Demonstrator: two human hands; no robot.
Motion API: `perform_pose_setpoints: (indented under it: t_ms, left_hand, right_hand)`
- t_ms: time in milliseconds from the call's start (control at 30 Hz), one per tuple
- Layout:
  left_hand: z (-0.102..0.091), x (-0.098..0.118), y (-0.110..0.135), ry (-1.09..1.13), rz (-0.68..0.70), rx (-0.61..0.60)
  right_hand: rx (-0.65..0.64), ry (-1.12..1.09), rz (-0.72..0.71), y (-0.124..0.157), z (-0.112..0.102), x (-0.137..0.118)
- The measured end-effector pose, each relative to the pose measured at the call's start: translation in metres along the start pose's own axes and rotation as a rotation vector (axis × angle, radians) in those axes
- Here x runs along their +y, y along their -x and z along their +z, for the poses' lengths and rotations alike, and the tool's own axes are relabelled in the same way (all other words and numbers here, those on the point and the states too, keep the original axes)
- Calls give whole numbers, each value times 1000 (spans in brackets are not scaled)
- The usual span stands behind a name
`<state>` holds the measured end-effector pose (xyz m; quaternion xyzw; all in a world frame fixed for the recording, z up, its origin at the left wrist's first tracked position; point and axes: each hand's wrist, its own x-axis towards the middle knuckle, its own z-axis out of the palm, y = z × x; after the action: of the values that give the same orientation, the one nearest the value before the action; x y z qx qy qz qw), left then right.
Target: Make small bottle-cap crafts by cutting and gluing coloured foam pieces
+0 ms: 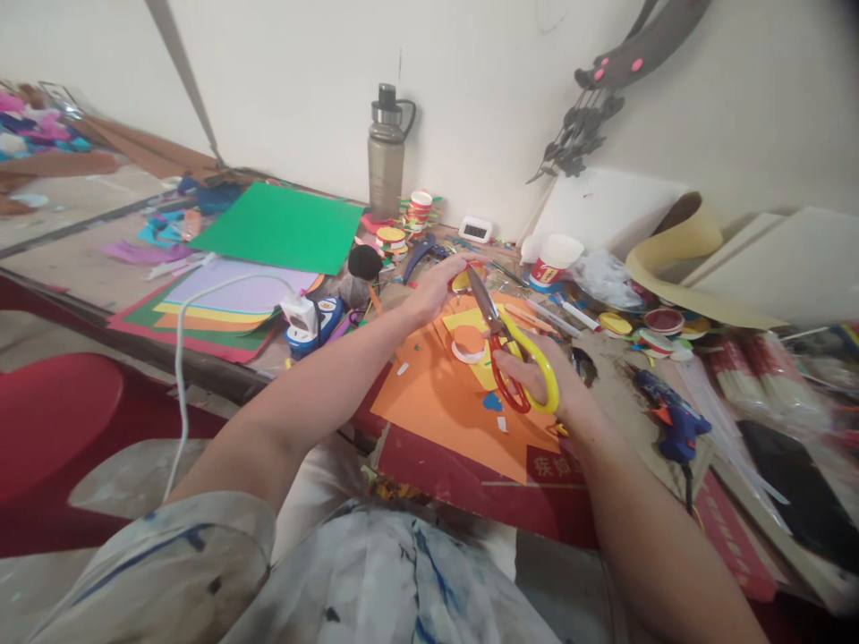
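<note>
My right hand point(537, 371) is closed on scissors point(505, 335) with one yellow and one red handle. Their blades point up and away from me, toward my left hand point(439, 288). The left fingers curl closed just left of the blade tips, beside a small yellow piece point(462, 283); what they pinch is hard to make out. Below both hands lies a sheet of orange paper point(429, 402) with yellow paper point(484, 377) on it. A round orange-topped piece with a white rim point(468, 343) rests there, near a blue paper scrap point(492, 402).
A glue gun point(671, 416) and a black phone point(798, 487) lie to the right. Behind stand a bottle point(386, 161) and a paper cup point(556, 259). Coloured sheets point(282, 228) and a power strip point(312, 326) with a white cable are on the left.
</note>
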<state>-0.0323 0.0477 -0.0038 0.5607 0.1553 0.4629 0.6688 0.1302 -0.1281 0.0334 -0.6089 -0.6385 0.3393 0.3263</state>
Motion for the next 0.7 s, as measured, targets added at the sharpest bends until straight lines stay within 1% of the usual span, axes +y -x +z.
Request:
perform_pose_setpoints:
  t_ms: [200, 500, 700]
  left_hand:
    - [1, 2, 1, -5, -10, 12]
    - [0, 1, 0, -20, 4, 1]
    - [-1, -1, 0, -28, 20, -5]
  right_hand:
    - [-54, -30, 4, 3, -5, -10]
    - [23, 107, -2, 4, -3, -13]
    - [4, 118, -15, 5, -3, -12]
